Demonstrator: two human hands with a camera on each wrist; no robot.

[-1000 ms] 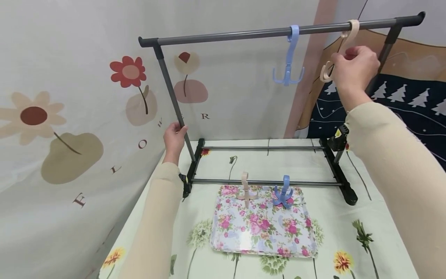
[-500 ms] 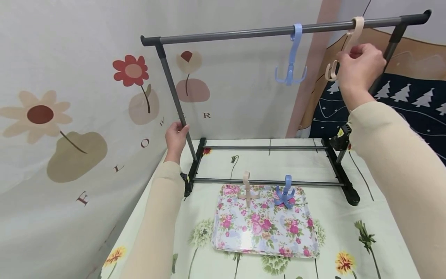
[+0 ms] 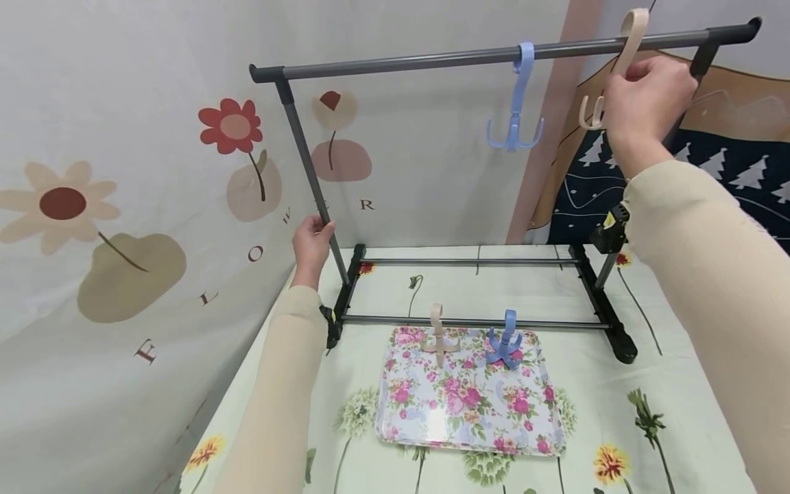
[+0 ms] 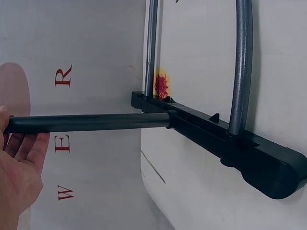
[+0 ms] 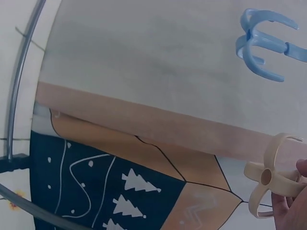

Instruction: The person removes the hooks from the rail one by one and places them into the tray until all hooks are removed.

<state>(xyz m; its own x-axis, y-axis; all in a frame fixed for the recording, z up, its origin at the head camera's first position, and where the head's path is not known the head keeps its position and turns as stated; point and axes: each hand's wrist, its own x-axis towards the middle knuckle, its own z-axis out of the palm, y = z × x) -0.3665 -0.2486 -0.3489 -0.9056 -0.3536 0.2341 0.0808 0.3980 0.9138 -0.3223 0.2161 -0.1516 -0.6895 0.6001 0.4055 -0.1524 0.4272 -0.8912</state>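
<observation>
My right hand (image 3: pixel 651 103) pinches the stem of a beige multi-prong hanging hook (image 3: pixel 635 33) at the right part of the rack's top bar (image 3: pixel 401 66). The hook's curved top stands above the bar, and its prongs show left of my fingers. In the right wrist view the beige prongs (image 5: pixel 266 176) spread out beside my fingertips. A blue hook (image 3: pixel 518 92) of the same kind hangs on the bar to the left. My left hand (image 3: pixel 310 247) grips the left upright (image 4: pixel 96 122) of the dark metal rack, fingers and thumb around the pole.
A floral tray (image 3: pixel 432 418) lies in front of the rack's base. On it sit another beige hook (image 3: pixel 438 339) and a darker blue hook (image 3: pixel 505 346). Black feet (image 3: pixel 607 322) and two low rods (image 3: pixel 469 261) form the base on a flower-print cloth. Printed curtains hang behind.
My right hand has lifted the beige hook, so its curved top has risen from resting on the bar to above it. The left hand stays on the upright.
</observation>
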